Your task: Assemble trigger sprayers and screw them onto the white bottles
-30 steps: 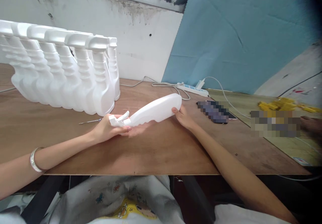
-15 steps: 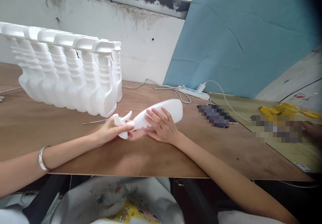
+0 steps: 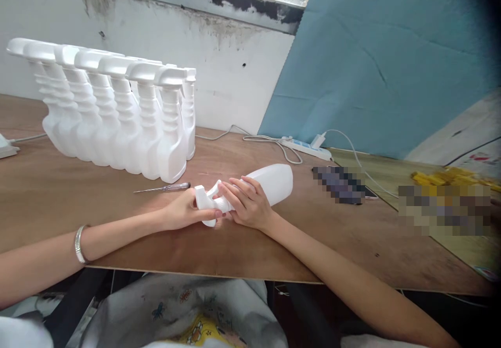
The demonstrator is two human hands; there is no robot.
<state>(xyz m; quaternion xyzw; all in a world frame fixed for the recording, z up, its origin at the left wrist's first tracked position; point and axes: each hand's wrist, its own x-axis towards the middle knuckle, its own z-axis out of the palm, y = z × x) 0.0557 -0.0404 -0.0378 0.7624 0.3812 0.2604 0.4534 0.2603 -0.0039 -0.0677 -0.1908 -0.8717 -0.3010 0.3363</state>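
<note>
Spray bottle point(image 3: 270, 181) lying on worktop point(image 3: 242, 243), nozzle toward 9 o'clock. Left hand point(image 3: 188, 212) fingers closed on trigger head point(image 3: 206, 202); right hand point(image 3: 246, 204) fingers wrapped over neck. Screwdriver point(image 3: 162, 188) at 10 o'clock.

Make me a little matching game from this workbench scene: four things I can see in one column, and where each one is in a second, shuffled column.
Things:
1. spray bottle
2. row of spray bottles
3. screwdriver
4. power strip

Places:
A. lying on the table just in front of the standing row
B. at the back edge, by the blue wall, with white cables
C. lying on its side, gripped by the left hand and right hand
D. standing upright on the table's left part

Pairs: 1-C, 2-D, 3-A, 4-B
</note>
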